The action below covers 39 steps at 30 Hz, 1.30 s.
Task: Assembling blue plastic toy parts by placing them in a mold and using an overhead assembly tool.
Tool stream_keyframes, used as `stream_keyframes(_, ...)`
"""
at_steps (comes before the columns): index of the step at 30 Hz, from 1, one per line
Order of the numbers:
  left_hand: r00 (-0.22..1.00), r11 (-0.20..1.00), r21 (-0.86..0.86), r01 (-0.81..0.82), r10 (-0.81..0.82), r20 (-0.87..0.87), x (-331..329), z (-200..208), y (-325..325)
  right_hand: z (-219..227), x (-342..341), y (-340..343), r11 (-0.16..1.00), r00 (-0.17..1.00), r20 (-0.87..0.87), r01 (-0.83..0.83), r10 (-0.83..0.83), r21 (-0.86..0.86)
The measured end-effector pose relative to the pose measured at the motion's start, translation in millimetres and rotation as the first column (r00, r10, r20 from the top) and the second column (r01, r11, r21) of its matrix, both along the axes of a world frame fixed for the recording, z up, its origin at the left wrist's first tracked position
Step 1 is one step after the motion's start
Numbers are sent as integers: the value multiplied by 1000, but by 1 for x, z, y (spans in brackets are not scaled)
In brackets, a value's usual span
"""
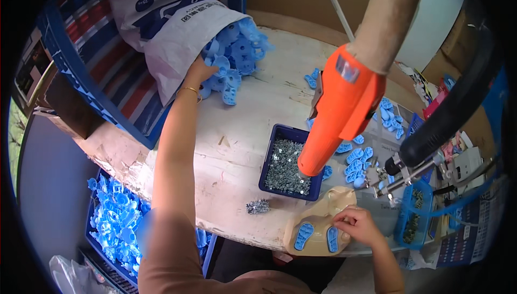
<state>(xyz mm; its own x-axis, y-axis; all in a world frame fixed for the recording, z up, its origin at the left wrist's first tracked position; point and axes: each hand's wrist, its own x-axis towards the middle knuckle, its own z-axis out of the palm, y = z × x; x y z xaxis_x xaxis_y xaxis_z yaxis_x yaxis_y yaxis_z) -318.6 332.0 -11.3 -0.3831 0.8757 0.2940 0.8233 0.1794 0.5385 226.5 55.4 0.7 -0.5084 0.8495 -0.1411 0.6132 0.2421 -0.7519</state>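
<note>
The right hand point(356, 225) is at the right edge of a beige moulded fixture point(316, 212), its thumb and fingers drawn together close over the right of two blue sole-shaped pieces point(332, 239); whether anything small is pinched there I cannot tell. The two pieces lie side by side on the fixture's near part, probably so that the moulded form steadies them. The fixture sits at the near edge of the worktop point(231, 148), seemingly to keep it close to the body.

The left hand point(202, 71) reaches far across to the mouth of a white sack point(177, 51), among bulky blue plastic parts point(239, 49); its fingers are partly hidden, so I cannot tell whether they grasp one. The sack lies on its side by a blue frame with a striped sheet point(118, 97), its mouth towards the worktop's middle, which likely keeps the parts easy to reach.

Between the hands stands a dark blue tray point(285, 132) of small metal pieces, with a loose heap of metal pieces point(257, 206) nearer the worktop's near edge. An orange tool point(339, 111) slants down with its narrow end over the tray's right side. Towards the right edge are loose blue soles point(355, 166), a black hose point(447, 127) and a blue basket point(403, 224). Below the worktop's left corner, a bin point(210, 255) holds more blue parts point(116, 224).
</note>
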Motion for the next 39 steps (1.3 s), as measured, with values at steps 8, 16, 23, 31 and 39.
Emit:
stream_keyframes(8, 960, 985, -15, 174, -166, 223, 13, -12, -79, -10, 2, 0, 999, 999, 16, 49, -48, -10)
stream_keyframes(16, 850, 970, 127, 209, -244, 467, 33, 16, -152, -6, -6, -3, 993, 994, -34, 102, -104, -57)
stream_keyframes(23, 525, 963, 200, 182, -267, 808, 29, 38, -171, -2, -8, -6, 992, 993, -25, 113, -115, -65)
stream_keyframes(31, 697, 939, 320, -124, -147, 701, 19, 16, -158, -3, -8, -8, 993, 992, -64, 103, -106, -48)
stream_keyframes(39, 423, 897, 78, 435, -280, 862, 91, 50, -276, 24, -12, -28, 992, 992, -36, 124, -124, -9)
